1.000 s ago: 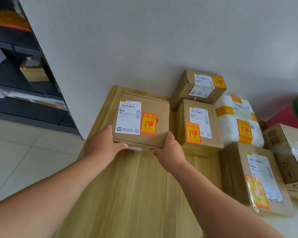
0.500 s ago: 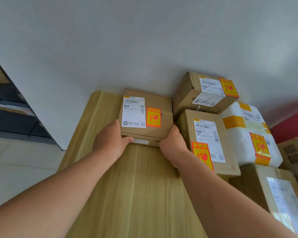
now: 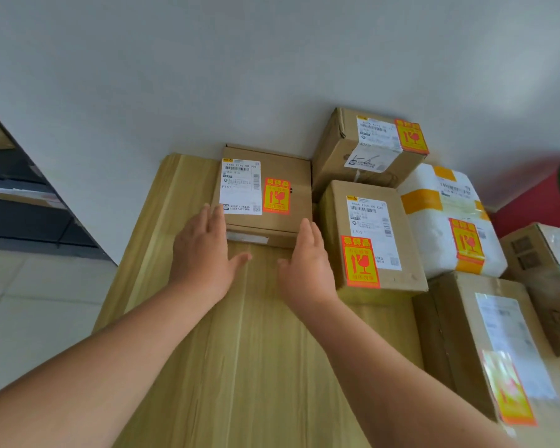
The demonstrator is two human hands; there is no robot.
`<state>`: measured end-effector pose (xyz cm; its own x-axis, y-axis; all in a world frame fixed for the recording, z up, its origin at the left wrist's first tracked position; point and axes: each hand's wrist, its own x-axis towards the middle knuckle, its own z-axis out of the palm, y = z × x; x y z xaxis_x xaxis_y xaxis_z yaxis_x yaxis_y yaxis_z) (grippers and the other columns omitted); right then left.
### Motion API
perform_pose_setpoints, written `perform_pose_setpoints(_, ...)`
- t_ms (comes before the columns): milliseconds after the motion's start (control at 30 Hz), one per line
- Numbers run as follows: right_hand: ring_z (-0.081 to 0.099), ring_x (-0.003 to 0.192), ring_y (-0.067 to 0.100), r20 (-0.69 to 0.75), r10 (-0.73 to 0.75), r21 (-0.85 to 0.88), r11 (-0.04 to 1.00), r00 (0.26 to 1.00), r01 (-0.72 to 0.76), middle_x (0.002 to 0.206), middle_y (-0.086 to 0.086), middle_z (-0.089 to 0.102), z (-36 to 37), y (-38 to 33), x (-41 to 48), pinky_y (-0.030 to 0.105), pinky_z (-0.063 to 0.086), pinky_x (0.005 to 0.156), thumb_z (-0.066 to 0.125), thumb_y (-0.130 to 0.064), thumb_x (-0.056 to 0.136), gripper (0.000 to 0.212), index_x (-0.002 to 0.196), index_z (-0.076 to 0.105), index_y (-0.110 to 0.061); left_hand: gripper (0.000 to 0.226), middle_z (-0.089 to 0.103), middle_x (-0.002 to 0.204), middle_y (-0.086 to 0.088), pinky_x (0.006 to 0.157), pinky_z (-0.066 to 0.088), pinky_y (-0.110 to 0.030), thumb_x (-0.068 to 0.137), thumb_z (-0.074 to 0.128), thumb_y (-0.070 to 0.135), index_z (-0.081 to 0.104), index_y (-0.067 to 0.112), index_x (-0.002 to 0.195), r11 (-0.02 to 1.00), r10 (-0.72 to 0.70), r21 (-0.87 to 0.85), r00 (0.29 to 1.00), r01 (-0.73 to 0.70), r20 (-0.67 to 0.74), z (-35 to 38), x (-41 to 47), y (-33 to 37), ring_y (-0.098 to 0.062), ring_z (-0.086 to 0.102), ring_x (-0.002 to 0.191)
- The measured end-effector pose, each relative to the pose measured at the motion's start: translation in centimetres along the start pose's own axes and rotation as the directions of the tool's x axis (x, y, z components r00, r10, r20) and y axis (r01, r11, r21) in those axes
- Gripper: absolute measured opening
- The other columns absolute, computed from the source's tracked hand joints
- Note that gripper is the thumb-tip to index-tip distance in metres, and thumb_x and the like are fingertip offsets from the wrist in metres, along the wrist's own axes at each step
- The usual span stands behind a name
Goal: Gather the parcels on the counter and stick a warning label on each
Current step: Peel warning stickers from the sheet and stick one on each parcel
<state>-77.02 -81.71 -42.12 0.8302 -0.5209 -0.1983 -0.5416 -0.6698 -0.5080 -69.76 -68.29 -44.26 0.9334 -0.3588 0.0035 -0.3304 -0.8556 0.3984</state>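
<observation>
Now both open: left hand (image 3: 204, 253) spread flat with fingers extended, fingertips at the near left corner of the flat square brown cardboard parcel (image 3: 265, 192), gripping nothing. Right hand (image 3: 306, 263) likewise open, fingers straight, alongside that parcel's near right corner, holding nothing; actual contact at either corner impossible to confirm. Flat on the pale wood-grain tabletop (image 3: 240, 350), pushed back against the grey-white wall (image 3: 207, 76), carrying a white printed shipping label (image 3: 241, 187) and, just right of it, an orange-and-yellow fragile warning sticker (image 3: 276, 196). Immediately right, a taller brown cardboard box (image 3: 374, 240) with its own warning sticker near the front edge. Behind that, a tilted brown carton (image 3: 366, 147) against the wall, stickered at its far right corner. Further right, a white foam box banded with yellow tape (image 3: 446, 221), also stickered. Nearest on the right, a large brown carton under glossy clear film (image 3: 485, 344), warning sticker blurred at its near end.
</observation>
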Motion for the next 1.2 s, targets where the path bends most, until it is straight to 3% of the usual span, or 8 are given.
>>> perform_pose_setpoints(200, 0.009, 0.145, 0.018, -0.042, -0.228, -0.028, 0.974, 0.973, 0.226, 0.159, 0.004, 0.012, -2.7, 2.3, -8.1, 0.026, 0.01, 0.114, 0.052, -0.013, 0.091, 0.07, 0.151, 0.015, -0.013, 0.089, 0.02, 0.155, -0.014, 0.114, 0.018, -0.041, 0.083, 0.059, 0.052, 0.017, 0.009, 0.149, 0.983, 0.152, 0.101, 0.988, -0.154, 0.031, -1.5, -7.2, 3.2, -0.028, 0.018, 0.142)
perform_pose_setpoints(300, 0.013, 0.144, 0.019, -0.027, -0.257, -0.052, 0.965, 0.966, 0.256, 0.158, 0.005, 0.015, -4.7, 5.1, -12.2, 0.028, 0.013, 0.115, 0.053, -0.016, 0.092, 0.067, 0.15, 0.02, -0.013, 0.086, 0.018, 0.156, -0.013, 0.115, 0.017, -0.04, 0.086, 0.056, 0.051, 0.015, 0.01, 0.149, 0.977, 0.176, 0.111, 0.981, -0.185, 0.083, -2.1, -11.7, 5.4, -0.028, 0.018, 0.142)
perform_pose_setpoints(567, 0.025, 0.141, 0.024, 0.008, -0.186, -0.113, 0.976, 0.983, 0.186, 0.155, 0.009, 0.025, -9.1, 15.3, -22.3, 0.031, 0.023, 0.112, 0.056, -0.019, 0.091, 0.062, 0.146, 0.029, -0.011, 0.084, 0.012, 0.158, -0.006, 0.116, 0.008, -0.034, 0.088, 0.05, 0.054, 0.009, 0.017, 0.151, 0.973, 0.205, 0.07, 0.96, -0.222, 0.193, -1.1, -24.1, 12.1, -0.02, 0.011, 0.144)
perform_pose_setpoints(767, 0.039, 0.131, 0.027, 0.159, -0.162, -0.128, 0.975, 0.974, 0.183, 0.15, 0.005, 0.033, -7.5, 20.9, -29.9, 0.033, 0.033, 0.103, 0.056, -0.027, 0.091, 0.051, 0.138, 0.04, -0.016, 0.079, 0.011, 0.158, -0.004, 0.116, 0.008, -0.035, 0.09, 0.046, 0.054, 0.009, 0.018, 0.151, 0.978, 0.173, 0.069, 0.949, -0.197, 0.263, 0.6, -31.3, 15.3, -0.019, 0.009, 0.145)
perform_pose_setpoints(1000, 0.024, 0.139, 0.029, 0.421, -0.067, -0.344, 0.911, 0.905, 0.228, 0.155, 0.004, 0.022, -4.9, 27.3, -36.0, 0.043, 0.023, 0.11, 0.041, -0.04, 0.097, 0.052, 0.144, 0.03, -0.02, 0.075, 0.011, 0.159, -0.003, 0.117, 0.01, -0.036, 0.092, 0.043, 0.053, 0.01, 0.018, 0.15, 0.953, 0.205, 0.14, 0.915, -0.267, 0.348, 1.3, -37.1, 17.6, -0.019, 0.009, 0.145)
perform_pose_setpoints(1100, 0.011, 0.143, 0.022, 0.42, -0.052, -0.366, 0.904, 0.906, 0.221, 0.158, -0.005, 0.014, -5.5, 30.4, -37.1, 0.042, 0.015, 0.114, 0.038, -0.042, 0.098, 0.052, 0.146, 0.03, -0.024, 0.074, 0.011, 0.158, -0.002, 0.116, 0.01, -0.035, 0.093, 0.043, 0.052, 0.012, 0.018, 0.15, 0.94, 0.232, 0.149, 0.896, -0.307, 0.38, 1.1, -37.9, 17.7, -0.019, 0.01, 0.145)
perform_pose_setpoints(1200, 0.011, 0.145, 0.021, 0.382, 0.008, -0.399, 0.903, 0.924, 0.157, 0.158, -0.008, 0.014, -7.3, 33.5, -37.4, 0.042, 0.013, 0.115, 0.038, -0.038, 0.098, 0.049, 0.146, 0.031, -0.028, 0.073, 0.01, 0.159, -0.003, 0.117, 0.009, -0.036, 0.093, 0.042, 0.051, 0.011, 0.018, 0.15, 0.932, 0.25, 0.144, 0.878, -0.333, 0.409, 1.1, -38.5, 17.7, -0.019, 0.008, 0.145)
